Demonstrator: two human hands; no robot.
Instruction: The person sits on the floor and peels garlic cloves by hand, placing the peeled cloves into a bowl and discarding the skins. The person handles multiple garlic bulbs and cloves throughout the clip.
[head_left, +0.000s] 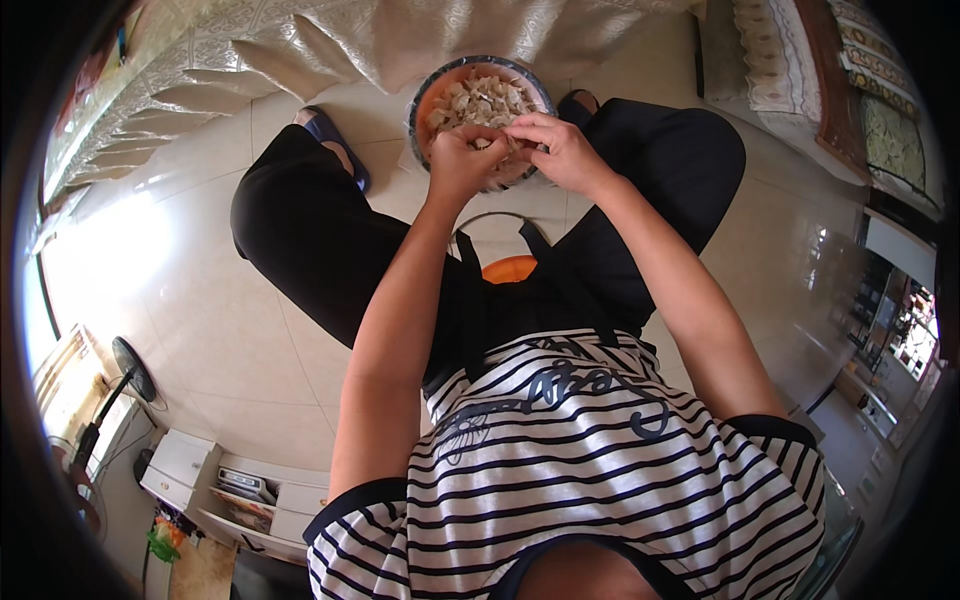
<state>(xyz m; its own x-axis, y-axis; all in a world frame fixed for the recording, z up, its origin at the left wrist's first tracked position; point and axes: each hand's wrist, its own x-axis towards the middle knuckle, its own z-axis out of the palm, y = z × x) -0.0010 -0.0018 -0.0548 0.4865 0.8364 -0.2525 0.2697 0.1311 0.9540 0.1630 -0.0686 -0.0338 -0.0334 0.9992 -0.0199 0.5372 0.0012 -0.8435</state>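
An orange-pink basin (426, 112), its rim covered with dark plastic, stands on the floor between my feet. Inside lies a heap of pale, papery flakes (484, 101) that look like garlic skins. Over the near part of the basin, my left hand (472, 150) has its thumb and fingers pinched on a small pale piece, perhaps a garlic clove. My right hand (551, 146) meets it fingertip to fingertip from the right, fingers bent and close together. Whether the right fingertips hold anything is too small to tell.
A patterned tablecloth (352, 45) hangs in folds just beyond the basin. My slippered foot (334, 142) rests left of it. An orange seat edge (510, 269) shows between my thighs. A standing fan (133, 369) and a white cabinet (180, 466) are at the lower left.
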